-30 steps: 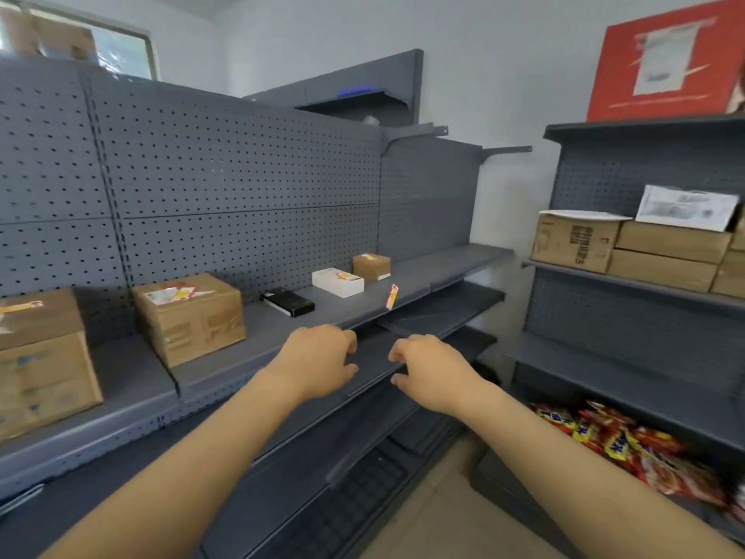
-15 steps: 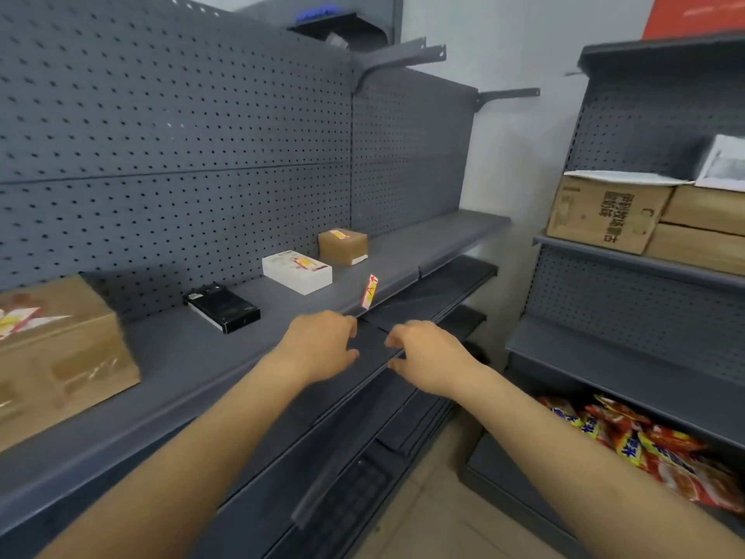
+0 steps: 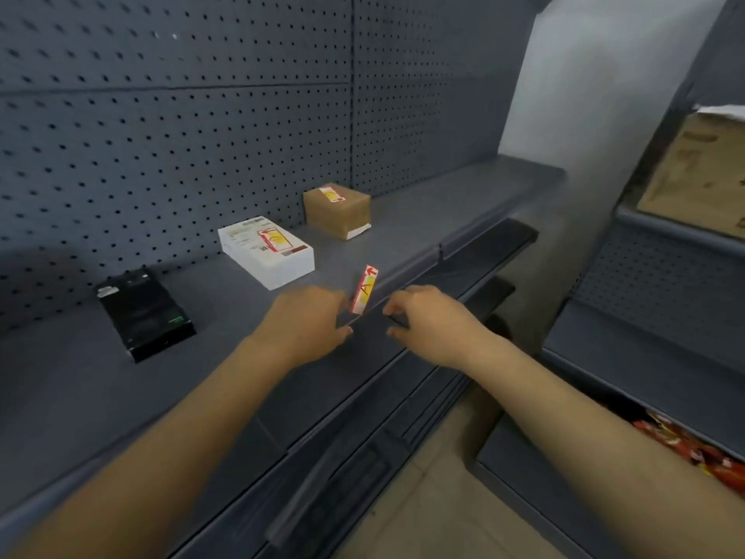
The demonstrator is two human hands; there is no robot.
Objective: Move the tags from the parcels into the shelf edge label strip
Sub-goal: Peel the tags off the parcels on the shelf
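Note:
A red, white and yellow tag (image 3: 365, 290) stands upright in the shelf edge label strip (image 3: 407, 272) of the grey shelf. My left hand (image 3: 310, 324) is just left of it, fingertips at the tag's lower edge; whether they touch is unclear. To the right of the tag my right hand (image 3: 427, 320) hovers at the strip with fingers loosely curled and nothing in them. A white parcel (image 3: 266, 256) carries a tag (image 3: 276, 240) on top. Behind it, a small brown parcel (image 3: 340, 213) also has a tag (image 3: 331, 194).
A black box (image 3: 145, 312) lies on the shelf to the left. Pegboard (image 3: 181, 115) backs the shelf, with lower shelves (image 3: 483, 252) below the edge. On the right, another rack holds a cardboard box (image 3: 693, 175) and red snack packs (image 3: 685, 449).
The view has moved closer and to the right, so the big cardboard boxes on the left are out of sight. Both hands have reached forward to either side of the standing tag.

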